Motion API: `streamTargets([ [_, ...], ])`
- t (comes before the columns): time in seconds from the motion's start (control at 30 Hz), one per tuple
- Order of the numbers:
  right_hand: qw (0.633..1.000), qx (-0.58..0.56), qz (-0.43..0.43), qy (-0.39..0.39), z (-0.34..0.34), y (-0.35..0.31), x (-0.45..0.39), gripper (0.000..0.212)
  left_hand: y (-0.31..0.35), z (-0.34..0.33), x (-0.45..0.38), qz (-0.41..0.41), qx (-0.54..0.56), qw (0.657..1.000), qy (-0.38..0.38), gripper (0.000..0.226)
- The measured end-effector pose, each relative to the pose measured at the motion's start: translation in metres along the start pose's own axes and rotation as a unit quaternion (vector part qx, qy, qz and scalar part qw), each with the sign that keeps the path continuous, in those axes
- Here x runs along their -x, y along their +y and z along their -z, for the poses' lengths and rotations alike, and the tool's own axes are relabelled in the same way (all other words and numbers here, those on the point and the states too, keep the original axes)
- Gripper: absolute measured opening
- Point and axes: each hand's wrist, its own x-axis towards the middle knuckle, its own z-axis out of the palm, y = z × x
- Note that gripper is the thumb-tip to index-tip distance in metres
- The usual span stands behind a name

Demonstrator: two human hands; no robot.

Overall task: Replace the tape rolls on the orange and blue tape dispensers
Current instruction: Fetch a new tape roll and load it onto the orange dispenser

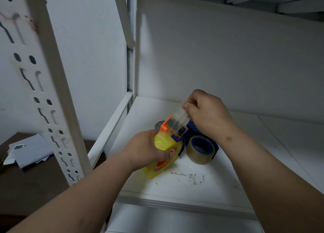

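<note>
My left hand grips the orange tape dispenser, which carries a yellowish tape roll tilted just above the white shelf. My right hand pinches the free end of a clear tape strip, stretched up and to the right from the orange dispenser's front. The blue tape dispenser lies on the shelf behind and to the right, with a clear roll on its blue hub. My right wrist hides part of it.
A grey round object peeks out behind the orange dispenser. A perforated white upright stands at the left. Papers lie on a dark table at lower left. The shelf's back wall is close behind.
</note>
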Motion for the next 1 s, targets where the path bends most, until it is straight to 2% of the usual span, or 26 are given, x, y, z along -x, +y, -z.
streamTargets([
  [0.2,0.999,-0.032,-0.005,0.023,0.004,-0.005,0.003,0.018,0.000,-0.001,-0.002,-0.018,-0.070,0.996,0.047,0.038],
  [0.6,0.997,-0.067,0.004,0.028,0.008,-0.013,-0.002,0.018,0.001,0.005,-0.006,-0.022,-0.145,0.986,0.079,0.054],
  [0.73,0.997,-0.065,0.008,0.046,0.002,-0.018,-0.006,0.020,0.002,0.008,-0.008,-0.002,-0.189,0.981,0.049,0.061],
  [0.9,0.995,-0.090,0.015,0.039,-0.001,-0.025,-0.010,0.020,-0.001,0.016,0.001,0.026,-0.089,0.994,-0.053,0.077],
  [1.0,0.994,-0.106,0.026,0.032,0.000,-0.025,-0.012,0.020,-0.004,0.017,0.004,0.042,-0.045,0.997,-0.040,0.060],
])
